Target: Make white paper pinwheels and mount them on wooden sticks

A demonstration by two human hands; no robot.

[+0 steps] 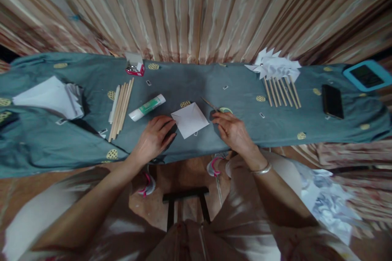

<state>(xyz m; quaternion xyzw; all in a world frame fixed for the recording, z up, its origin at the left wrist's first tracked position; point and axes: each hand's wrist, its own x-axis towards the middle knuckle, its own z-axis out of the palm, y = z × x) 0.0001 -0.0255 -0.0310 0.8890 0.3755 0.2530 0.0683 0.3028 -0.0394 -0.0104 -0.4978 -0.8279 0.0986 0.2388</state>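
White folded-paper square [190,120] on teal cloth-covered surface [183,81], betw. hands; prob. centred for equal reach. L hand [157,135]: thumb & fingers apart, tips at sq.'s left corner, likely steadying it. R hand [232,129]: near right corner, over handle end of thin-bladed metal scissors [210,104]; grip: can't tell. White-and-green glue stick [147,107] prob. left close for easy pickup.

Counts: sq. ×1; scissors ×1; glue ×1; pale wooden sticks [121,108] approx. 5, overlapping; white paper pinwheels [277,66] overlap, no. unclear; red cardboard box [139,71] ×1.
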